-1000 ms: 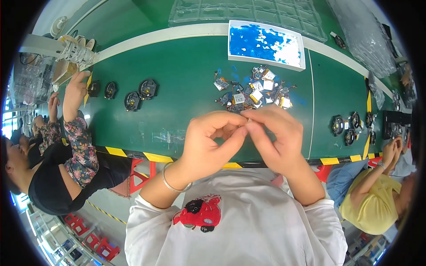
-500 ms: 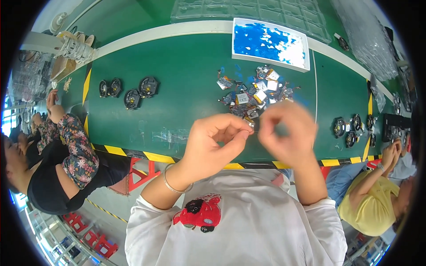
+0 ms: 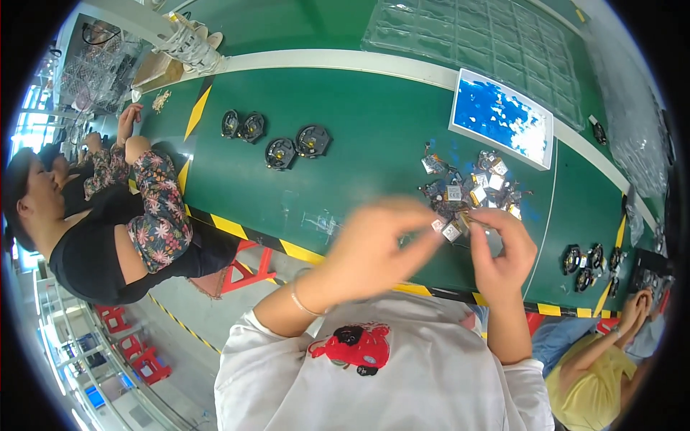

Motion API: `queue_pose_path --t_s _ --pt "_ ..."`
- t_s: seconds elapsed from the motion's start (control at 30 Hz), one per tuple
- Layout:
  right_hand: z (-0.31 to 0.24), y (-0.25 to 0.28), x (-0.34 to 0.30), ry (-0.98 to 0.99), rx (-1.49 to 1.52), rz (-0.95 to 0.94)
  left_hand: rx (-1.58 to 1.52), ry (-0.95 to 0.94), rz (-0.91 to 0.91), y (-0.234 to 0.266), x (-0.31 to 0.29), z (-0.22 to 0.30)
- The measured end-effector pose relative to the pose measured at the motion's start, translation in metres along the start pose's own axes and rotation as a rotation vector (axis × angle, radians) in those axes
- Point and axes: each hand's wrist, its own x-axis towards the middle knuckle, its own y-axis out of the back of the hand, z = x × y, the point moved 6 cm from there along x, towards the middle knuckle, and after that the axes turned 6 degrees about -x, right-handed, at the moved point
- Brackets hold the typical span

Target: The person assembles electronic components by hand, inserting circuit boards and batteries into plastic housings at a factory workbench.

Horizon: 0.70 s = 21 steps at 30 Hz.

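A heap of small electronic parts (image 3: 454, 192), with silver pouch batteries, thin wires and little boards, lies on the green bench. My left hand (image 3: 381, 248) is at the heap's near left side, smeared by motion, so its grip cannot be read. Close to its fingertips is a silver pouch battery (image 3: 451, 231). At the heap's near edge my right hand (image 3: 505, 251) has thumb and forefinger brought together in a pinch. Something small and thin shows at those fingertips, too small to name.
A white tray (image 3: 501, 147) of blue and white bits stands behind the heap. Round black housings (image 3: 279, 153) sit to the left, and several more (image 3: 583, 266) to the right. Clear plastic trays (image 3: 478, 47) lie beyond the bench rail. People sit on both sides.
The view has swung, so the bench things appear further right and lower. The left hand, pinching a small silvery part before, is now blurred; the right hand, blurred before, now shows a steady pinch.
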Motion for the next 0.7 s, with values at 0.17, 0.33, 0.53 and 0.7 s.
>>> queue_pose_path --t_s 0.17,0.33,0.53,0.7 --pt "0.023 0.004 -0.009 -0.432 0.639 0.040 1.153 0.024 0.845 0.100 -0.010 -0.033" --pt "0.020 0.005 -0.006 -0.524 0.594 -0.024 0.858 -0.050 0.701 0.082 0.000 -0.042" --pt "0.019 0.017 -0.010 -0.447 0.616 0.110 -0.848 0.053 0.150 -0.021 0.016 -0.024" --pt "0.023 0.031 -0.018 -0.448 0.512 0.114 -1.028 0.154 0.012 -0.051 0.021 -0.013"
